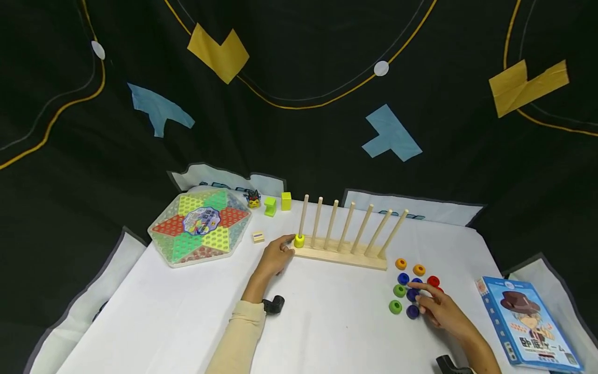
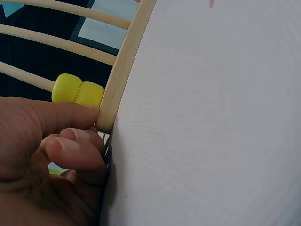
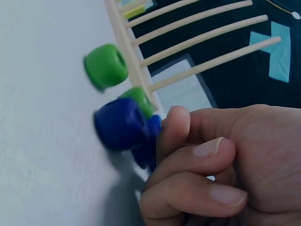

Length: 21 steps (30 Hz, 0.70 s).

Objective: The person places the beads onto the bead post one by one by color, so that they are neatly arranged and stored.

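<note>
A wooden peg rack (image 1: pixel 341 253) with several upright dowels stands mid-table. Two yellow beads (image 2: pixel 77 89) are stacked on its leftmost dowel. My left hand (image 1: pixel 274 257) grips the left end of the base, the thumb against the wood just below the beads. My right hand (image 1: pixel 441 309) hovers over loose beads, index finger stretched out and the other fingers bent. Nearest its fingertips are a dark blue bead (image 1: pixel 412 295) and a blue bead (image 1: pixel 403 279); whether they touch is unclear. Green beads (image 1: pixel 395 306), orange beads (image 1: pixel 401 264) and a red bead (image 1: pixel 433 281) lie around.
A hexagonal Chinese checkers box (image 1: pixel 201 228) lies at the back left. Near it are a small figure (image 1: pixel 253 199), green block (image 1: pixel 270 206), yellow block (image 1: pixel 286 201) and small pale block (image 1: pixel 258 237). A blue game box (image 1: pixel 528 322) lies at the right edge.
</note>
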### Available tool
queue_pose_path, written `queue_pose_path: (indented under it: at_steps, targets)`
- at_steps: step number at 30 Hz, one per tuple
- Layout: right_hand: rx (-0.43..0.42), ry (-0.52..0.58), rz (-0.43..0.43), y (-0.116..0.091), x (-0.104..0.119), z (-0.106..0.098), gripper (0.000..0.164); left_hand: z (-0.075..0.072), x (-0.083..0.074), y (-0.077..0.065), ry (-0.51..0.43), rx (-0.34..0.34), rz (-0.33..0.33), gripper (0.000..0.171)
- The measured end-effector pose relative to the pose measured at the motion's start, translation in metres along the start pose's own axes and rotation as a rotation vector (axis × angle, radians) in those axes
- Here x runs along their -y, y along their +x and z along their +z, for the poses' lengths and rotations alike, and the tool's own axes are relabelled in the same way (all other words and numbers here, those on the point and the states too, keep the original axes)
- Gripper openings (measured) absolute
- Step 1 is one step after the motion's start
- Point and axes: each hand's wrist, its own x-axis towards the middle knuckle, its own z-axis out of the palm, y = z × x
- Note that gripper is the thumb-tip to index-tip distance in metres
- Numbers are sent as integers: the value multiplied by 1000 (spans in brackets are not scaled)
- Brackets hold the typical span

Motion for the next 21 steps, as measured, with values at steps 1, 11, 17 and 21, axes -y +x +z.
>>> queue_pose_path:
  at_steps: [1, 11, 17, 21]
  targets:
    - [9, -12, -4, 1, -2, -1, 45, 0, 0, 0, -1, 5, -1, 47]
    - [73, 7, -21, 9, -13, -6, 53, 0, -1, 0, 8, -6, 16, 46]
    - [72, -26, 1, 10, -11, -5, 57, 0, -3, -1, 14, -3, 0, 46]
    - [51, -83, -11, 11, -7, -2, 55, 0, -3, -2, 10, -9, 5, 46]
